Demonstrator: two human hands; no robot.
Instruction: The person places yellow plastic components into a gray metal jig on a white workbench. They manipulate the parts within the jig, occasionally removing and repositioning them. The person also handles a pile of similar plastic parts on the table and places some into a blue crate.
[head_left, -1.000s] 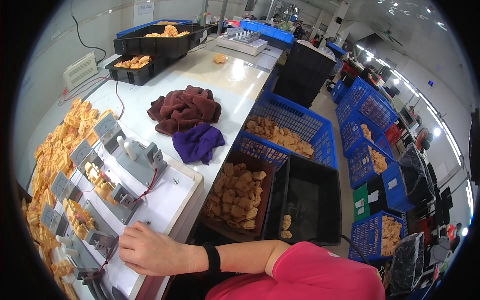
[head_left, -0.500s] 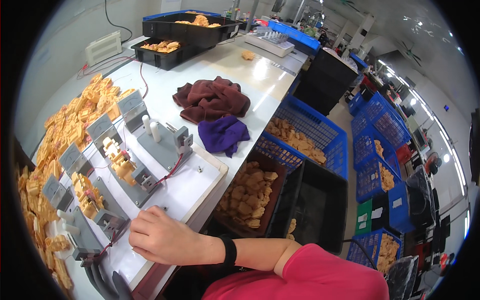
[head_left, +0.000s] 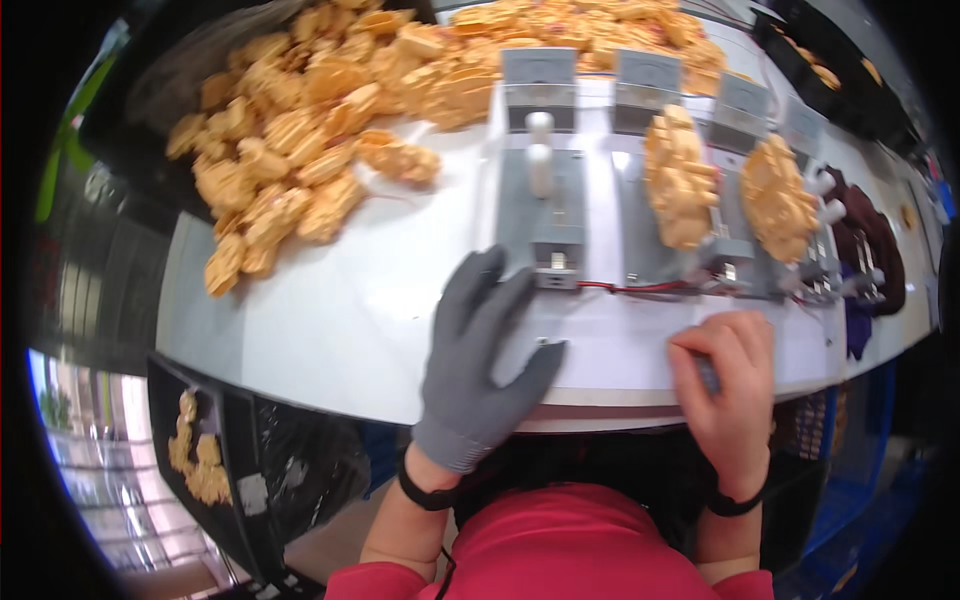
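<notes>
My left hand (head_left: 480,360), in a grey glove, lies with fingers spread at the near edge of the leftmost grey test fixture (head_left: 515,220). Two white pegs (head_left: 540,170) stand bare on that fixture. My bare right hand (head_left: 728,385) is curled low over the front of the white board, thumb and fingers bent together; a small dark grey patch shows between them, too unclear to name. Yellow-orange plastic parts (head_left: 680,180) sit mounted on the two middle fixtures. A grey panel meter (head_left: 540,75) stands behind each fixture. Red and black wires (head_left: 640,288) run between the fixture fronts.
A large heap of yellow-orange plastic parts (head_left: 300,130) covers the back left of the white table (head_left: 300,320). Dark cloths (head_left: 875,240) and a black tray (head_left: 840,80) are at the right. Below the left edge stands a black crate (head_left: 195,470) with some parts.
The view has swung left, bringing the parts heap and left side of the table in. My gloved left hand, earlier only fingertips at the lower edge, now shows fully. The mounted parts remain in place.
</notes>
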